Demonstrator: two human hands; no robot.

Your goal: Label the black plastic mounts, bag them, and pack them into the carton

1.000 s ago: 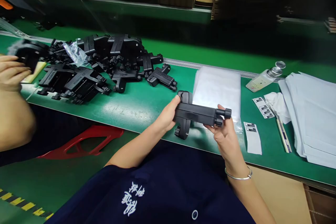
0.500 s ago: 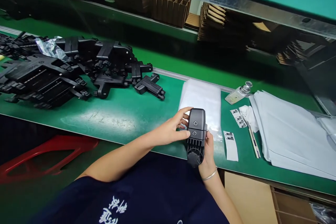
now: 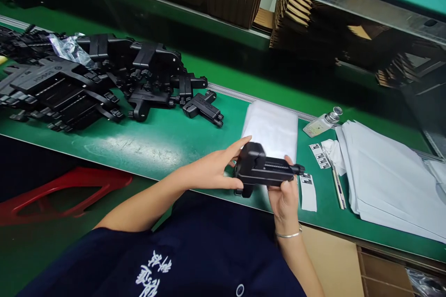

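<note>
1. The table (image 3: 167,144) runs as a green band from the left edge to the lower right of the frame; its near edge cuts diagonally just under our hands, and a metal rail bounds its far side.
2. A pile of black parts (image 3: 104,79) fills the upper left of the table. Bare green lies between it and our hands, the widest open room in view.
3. A stack of white sheets (image 3: 390,181) takes up the right of the table, with a pen (image 3: 337,188) and label strips (image 3: 308,190) just to its left, so the right side is crowded.
4. A clear bag (image 3: 272,127) lies flat at centre, just behind the holder.
5. The holder (image 3: 265,171) sits at centre frame near the table's front edge. Half a second ago it stood on end, its back with two screws facing us; now it lies on its side, long axis left to right, knob end pointing right. We judge that we are turning it over to look at another face.
6. Our left hand (image 3: 212,171) is open-fingered, thumb and fingertips pressing the holder's left block. Our right hand (image 3: 284,192) grips it from below, fingers closed on the bar.
7. A small bottle (image 3: 322,123) lies by the far rail, well apart from the hands.
</note>
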